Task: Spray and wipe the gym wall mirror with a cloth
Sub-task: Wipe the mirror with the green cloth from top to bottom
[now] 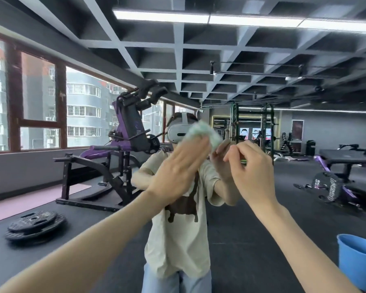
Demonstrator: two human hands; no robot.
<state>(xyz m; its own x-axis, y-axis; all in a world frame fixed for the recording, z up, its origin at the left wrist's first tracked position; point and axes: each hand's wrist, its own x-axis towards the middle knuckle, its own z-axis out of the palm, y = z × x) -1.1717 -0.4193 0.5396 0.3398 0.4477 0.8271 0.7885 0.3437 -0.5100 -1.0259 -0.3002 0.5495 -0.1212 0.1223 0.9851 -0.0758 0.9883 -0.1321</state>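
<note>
The wall mirror (283, 208) fills the view and reflects the gym and me. My left hand (178, 166) reaches up across the middle. Its straight fingers press a pale green-white cloth (205, 132) flat against the glass, at the height of my reflected head. My right hand (249, 168) is raised just to the right of it, close to the glass, fingers curled. A small green object (243, 161) shows only as a sliver under those fingers; what it is I cannot tell.
A blue bucket (357, 259) stands at the lower right edge. In the reflection, a purple-and-black weight machine (123, 144) and stacked weight plates (35, 225) are on the left, with racks and benches (344, 166) on the right.
</note>
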